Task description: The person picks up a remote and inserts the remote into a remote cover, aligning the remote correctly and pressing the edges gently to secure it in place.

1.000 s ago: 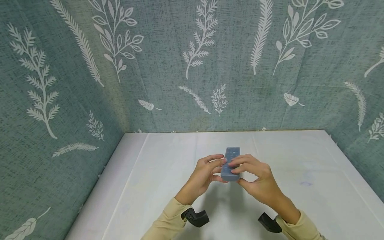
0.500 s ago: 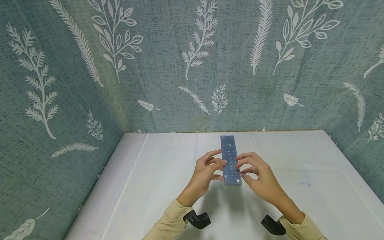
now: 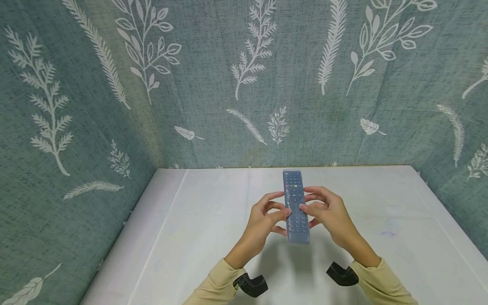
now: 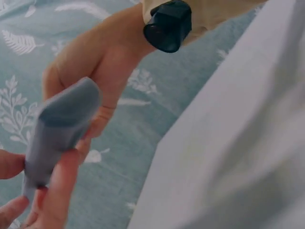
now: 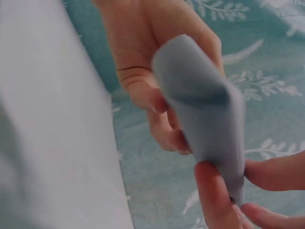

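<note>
A long blue-grey remote control in what looks like a clear sleeve is held above the table, its button side toward the head camera. My left hand grips its left edge, thumb on the front and fingers along the side and behind. From the other side my right hand pinches it, thumb on the buttons. Both wrist views show the smooth back of the remote control, tilted, with fingers of both hands around it.
Below the hands is a white table, with their shadows on it. A green leaf-patterned cloth rises behind the table and along both sides. Black wrist cameras sit at the cuffs of the beige sleeves.
The remote control has tipped from a foreshortened, end-on pose to show its full button face. My right fingers have shifted from over its front to its right edge, thumb now on the front.
</note>
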Action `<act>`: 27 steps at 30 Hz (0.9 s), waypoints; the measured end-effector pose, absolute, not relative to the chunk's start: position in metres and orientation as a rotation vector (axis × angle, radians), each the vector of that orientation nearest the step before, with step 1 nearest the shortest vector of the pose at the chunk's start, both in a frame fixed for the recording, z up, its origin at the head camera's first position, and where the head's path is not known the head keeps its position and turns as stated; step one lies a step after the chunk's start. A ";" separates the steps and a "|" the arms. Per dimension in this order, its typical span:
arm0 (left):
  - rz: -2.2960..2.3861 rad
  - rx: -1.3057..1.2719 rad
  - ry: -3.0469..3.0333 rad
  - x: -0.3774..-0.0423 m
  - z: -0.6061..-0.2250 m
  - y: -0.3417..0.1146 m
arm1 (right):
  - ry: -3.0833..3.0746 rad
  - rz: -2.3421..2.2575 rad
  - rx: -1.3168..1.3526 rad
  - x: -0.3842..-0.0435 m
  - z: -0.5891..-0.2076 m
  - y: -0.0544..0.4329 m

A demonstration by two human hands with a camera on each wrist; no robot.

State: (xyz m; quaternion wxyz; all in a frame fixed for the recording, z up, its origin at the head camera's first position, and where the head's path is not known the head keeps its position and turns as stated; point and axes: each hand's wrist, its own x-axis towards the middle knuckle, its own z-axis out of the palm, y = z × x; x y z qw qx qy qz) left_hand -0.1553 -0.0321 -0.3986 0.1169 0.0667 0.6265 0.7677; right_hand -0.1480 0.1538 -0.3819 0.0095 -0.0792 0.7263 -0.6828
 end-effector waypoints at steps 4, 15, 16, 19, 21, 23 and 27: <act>2.211 0.207 1.885 -0.157 -0.402 -0.034 | 2.250 -2.122 -0.180 -0.151 -0.386 0.152; 2.154 0.152 1.937 -0.168 -0.410 -0.038 | 2.262 -2.116 -0.085 -0.163 -0.404 0.146; 2.152 0.148 1.937 -0.169 -0.412 -0.038 | 2.262 -2.117 -0.075 -0.165 -0.406 0.145; 2.147 0.139 1.941 -0.172 -0.416 -0.038 | 2.272 -2.112 -0.058 -0.168 -0.410 0.144; 2.143 0.127 1.948 -0.175 -0.419 -0.038 | 2.280 -2.103 -0.053 -0.170 -0.413 0.142; 2.138 0.113 1.952 -0.177 -0.423 -0.038 | 2.286 -2.095 -0.046 -0.172 -0.416 0.141; 2.132 0.083 1.955 -0.181 -0.432 -0.037 | 2.289 -2.078 -0.025 -0.175 -0.423 0.140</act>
